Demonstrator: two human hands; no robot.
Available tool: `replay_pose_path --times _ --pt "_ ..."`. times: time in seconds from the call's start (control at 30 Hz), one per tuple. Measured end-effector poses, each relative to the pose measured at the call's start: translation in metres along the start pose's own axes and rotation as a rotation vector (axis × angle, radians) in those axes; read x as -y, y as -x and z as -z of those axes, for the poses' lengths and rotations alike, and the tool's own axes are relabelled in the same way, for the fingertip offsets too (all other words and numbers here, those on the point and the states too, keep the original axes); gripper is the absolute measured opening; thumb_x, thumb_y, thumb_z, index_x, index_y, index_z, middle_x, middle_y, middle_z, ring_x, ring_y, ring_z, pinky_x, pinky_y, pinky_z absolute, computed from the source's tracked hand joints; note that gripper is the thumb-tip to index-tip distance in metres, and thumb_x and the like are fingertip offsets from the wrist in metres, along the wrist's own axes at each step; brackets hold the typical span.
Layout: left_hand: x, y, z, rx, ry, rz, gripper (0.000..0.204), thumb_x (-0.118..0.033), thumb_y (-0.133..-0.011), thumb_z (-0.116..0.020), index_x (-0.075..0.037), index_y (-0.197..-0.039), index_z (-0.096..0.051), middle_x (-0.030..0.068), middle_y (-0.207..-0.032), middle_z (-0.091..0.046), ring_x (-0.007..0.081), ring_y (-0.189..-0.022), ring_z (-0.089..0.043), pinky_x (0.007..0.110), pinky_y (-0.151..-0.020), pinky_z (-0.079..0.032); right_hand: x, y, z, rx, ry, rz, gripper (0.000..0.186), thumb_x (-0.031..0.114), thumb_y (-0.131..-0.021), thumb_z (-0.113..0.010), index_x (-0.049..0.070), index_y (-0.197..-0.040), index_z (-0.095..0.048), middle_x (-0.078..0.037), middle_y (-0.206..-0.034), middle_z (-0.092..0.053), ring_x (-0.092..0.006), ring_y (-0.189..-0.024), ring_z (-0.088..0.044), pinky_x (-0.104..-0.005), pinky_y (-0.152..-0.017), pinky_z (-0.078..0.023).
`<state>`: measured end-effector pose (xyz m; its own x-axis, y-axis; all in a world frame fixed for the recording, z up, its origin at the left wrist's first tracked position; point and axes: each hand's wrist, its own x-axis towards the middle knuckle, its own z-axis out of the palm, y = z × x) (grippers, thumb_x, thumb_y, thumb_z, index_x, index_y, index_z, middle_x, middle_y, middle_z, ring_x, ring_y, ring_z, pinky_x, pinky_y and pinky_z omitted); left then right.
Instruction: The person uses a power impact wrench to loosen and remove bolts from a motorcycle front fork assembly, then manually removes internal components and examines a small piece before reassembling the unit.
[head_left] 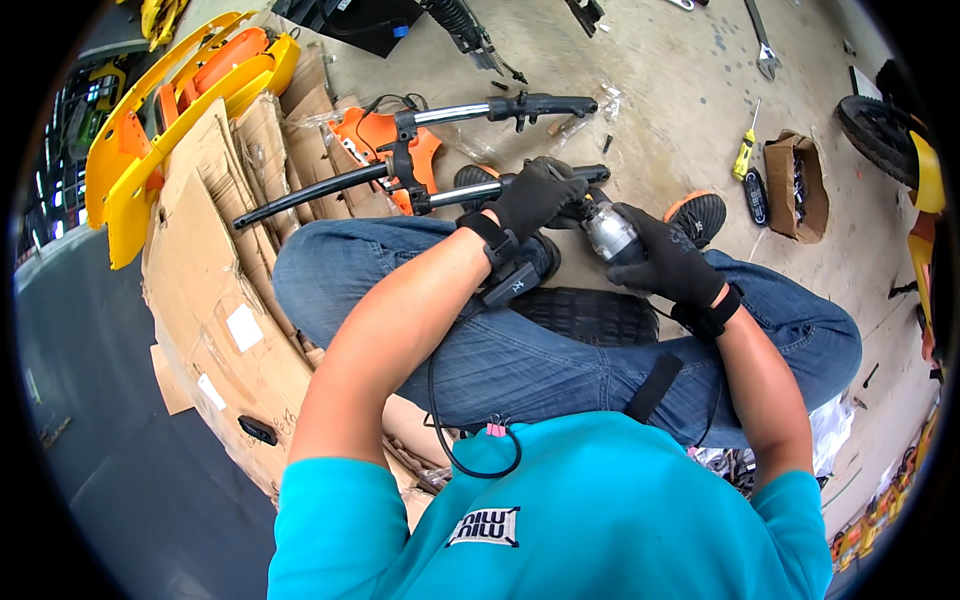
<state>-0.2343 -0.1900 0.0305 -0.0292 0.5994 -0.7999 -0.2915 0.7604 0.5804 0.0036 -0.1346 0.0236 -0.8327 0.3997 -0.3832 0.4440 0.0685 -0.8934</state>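
My right hand, in a black glove, is wrapped round a silver, rounded tool with a narrow dark nose pointing left; its handle is hidden by the glove. My left hand, also gloved in black, is curled over the lower leg of a front fork, close to the tool's nose. What its fingers grip is hidden. The fork lies across in front of me, with two silver-and-black legs joined by a black clamp and a long black stem reaching left. A black tyre lies beneath my hands.
Flattened cardboard and yellow body panels are on the left; an orange panel lies beneath the fork. To the right are a yellow-handled screwdriver, an open cardboard box of small parts and a wheel. An adjustable wrench lies farther off.
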Motion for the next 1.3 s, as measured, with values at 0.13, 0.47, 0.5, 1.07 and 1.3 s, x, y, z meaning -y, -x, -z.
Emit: replay_pose_path --times 0.13,0.47,0.5,1.07,1.3 --pt "0.007 -0.005 0.004 0.071 -0.012 -0.003 0.038 -0.023 -0.088 -0.071 0.0 -0.112 -0.053 0.0123 -0.101 -0.064 0.0184 -0.085 -0.068 0.033 -0.065 -0.062 0.002 -0.002 -0.001 0.006 0.005 0.011 0.088 0.026 -0.068 -0.082 -0.001 -0.141 -0.041 -0.024 -0.122 -0.06 -0.0347 -0.11 -0.061 -0.041 -0.095 -0.047" --pt "0.036 -0.008 -0.011 0.049 -0.11 -0.061 0.031 -0.029 -0.088 -0.068 0.001 -0.095 -0.063 0.0096 -0.088 -0.064 0.0157 -0.072 -0.065 0.028 -0.055 -0.059 -0.01 -0.011 0.021 0.003 -0.134 -0.132 0.051 0.027 -0.093 -0.06 0.001 -0.135 -0.049 -0.017 -0.114 -0.065 -0.0249 -0.106 -0.063 -0.0355 -0.09 -0.049" --pt "0.033 -0.006 -0.014 0.055 -0.076 -0.027 0.032 -0.03 -0.089 -0.067 0.001 -0.096 -0.064 0.0091 -0.088 -0.064 0.0154 -0.072 -0.065 0.028 -0.056 -0.059 -0.03 -0.009 0.023 -0.029 -0.397 -0.231 0.04 0.023 -0.097 -0.053 0.001 -0.131 -0.053 -0.016 -0.111 -0.066 -0.0222 -0.104 -0.063 -0.0345 -0.086 -0.051" --pt "-0.027 0.021 -0.012 -0.075 -0.138 -0.101 0.031 -0.026 -0.085 -0.064 0.005 -0.085 -0.065 0.0135 -0.072 -0.065 0.0193 -0.061 -0.067 0.031 -0.049 -0.056 -0.047 -0.014 -0.005 0.078 0.039 0.15 0.058 0.015 -0.076 -0.074 0.003 -0.13 -0.054 -0.02 -0.126 -0.058 -0.0352 -0.117 -0.056 -0.0397 -0.102 -0.043" --pt "-0.043 0.036 -0.016 0.03 0.193 -0.15 0.038 -0.039 -0.092 -0.06 -0.003 -0.104 -0.061 0.0083 -0.088 -0.064 0.0186 -0.072 -0.067 0.032 -0.061 -0.059 0.024 -0.023 0.012 -0.277 0.563 0.555 0.045 0.015 -0.084 -0.066 0.008 -0.127 -0.057 -0.015 -0.123 -0.059 -0.0342 -0.113 -0.057 -0.04 -0.096 -0.047"
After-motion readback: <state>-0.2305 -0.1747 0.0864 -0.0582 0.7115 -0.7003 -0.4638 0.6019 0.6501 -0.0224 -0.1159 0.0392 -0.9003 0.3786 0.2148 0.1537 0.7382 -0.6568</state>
